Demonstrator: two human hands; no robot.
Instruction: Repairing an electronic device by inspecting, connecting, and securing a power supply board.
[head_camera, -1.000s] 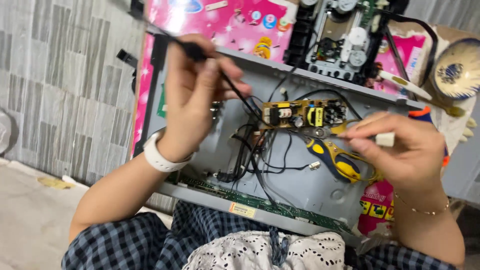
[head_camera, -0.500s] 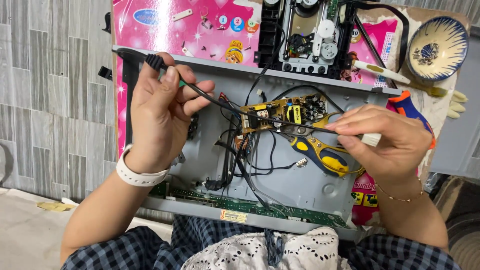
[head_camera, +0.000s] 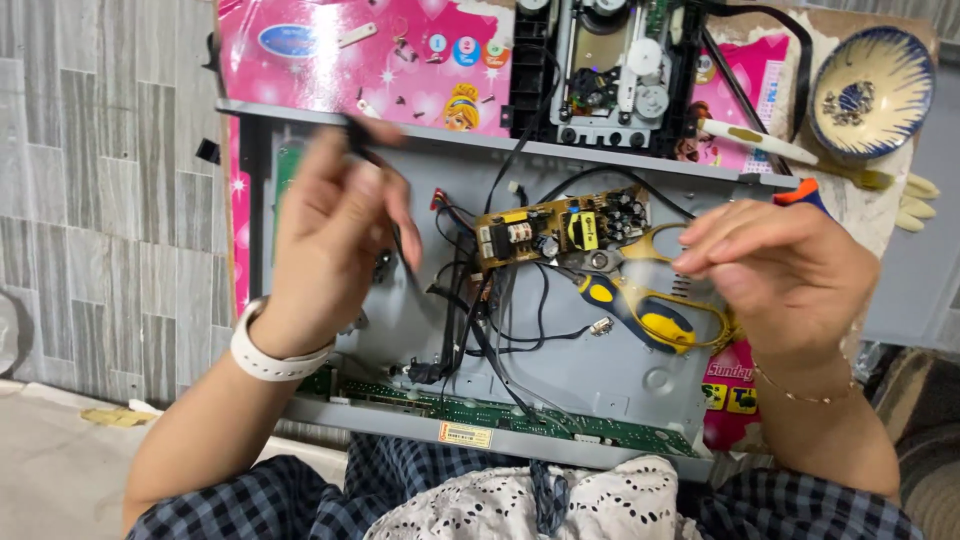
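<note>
1. Gripping a thin black tool (head_camera: 362, 140) between thumb and curled fingers, the left hand (head_camera: 335, 235) hangs over the left part of the open grey metal chassis (head_camera: 600, 375); motion blur hides the tool's tip.
2. The right hand (head_camera: 785, 270) hovers over the right end of the chassis, its fingers pressed together and pointing left; whether they pinch anything I cannot tell.
3. Inside the chassis, a yellow-brown circuit board (head_camera: 565, 228) sits near the back wall, with black wires (head_camera: 470, 320) trailing from it toward the front.
4. Blue-and-yellow pliers (head_camera: 640, 305) lie in the chassis just right of the board, partly under the right hand.
5. Behind the chassis stand a disc drive mechanism (head_camera: 610, 75) and a blue-patterned bowl (head_camera: 870, 90).
</note>
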